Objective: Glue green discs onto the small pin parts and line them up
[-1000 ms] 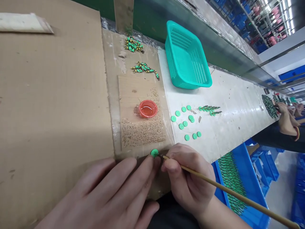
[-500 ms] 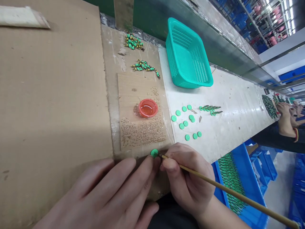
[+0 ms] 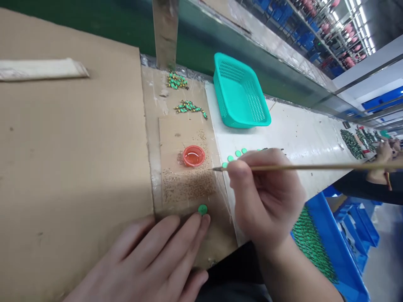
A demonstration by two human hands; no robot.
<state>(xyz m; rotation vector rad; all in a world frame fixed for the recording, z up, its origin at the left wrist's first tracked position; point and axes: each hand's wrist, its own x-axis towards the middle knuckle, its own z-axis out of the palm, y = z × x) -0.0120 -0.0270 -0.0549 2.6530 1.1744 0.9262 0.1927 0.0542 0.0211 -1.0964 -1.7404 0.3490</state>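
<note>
My left hand (image 3: 157,264) lies over the cardboard with its fingers stretched forward and its thumb apart. Two of its fingertips hold the lower edge of a green button (image 3: 202,209) with small holes. A thin paintbrush (image 3: 302,167) with a light wooden handle is gripped in my right hand (image 3: 267,197). The brush's dark, pointed tip is just right of a small red cup (image 3: 194,156) of clear liquid, above the speckled board (image 3: 170,126). More green buttons (image 3: 231,158) lie behind my right hand, which partly hides them.
Two piles of small green-and-yellow pieces (image 3: 189,107) lie beyond the board. A turquoise basket (image 3: 244,105) stands behind on the white tabletop. A blue tray (image 3: 343,260) of green pieces is at lower right. Another person's arm (image 3: 378,172) reaches over the table at far right.
My right hand has moved up and away from the button, bringing the brush tip near the cup. The left hand remains at the button. The whole view has shifted a little.
</note>
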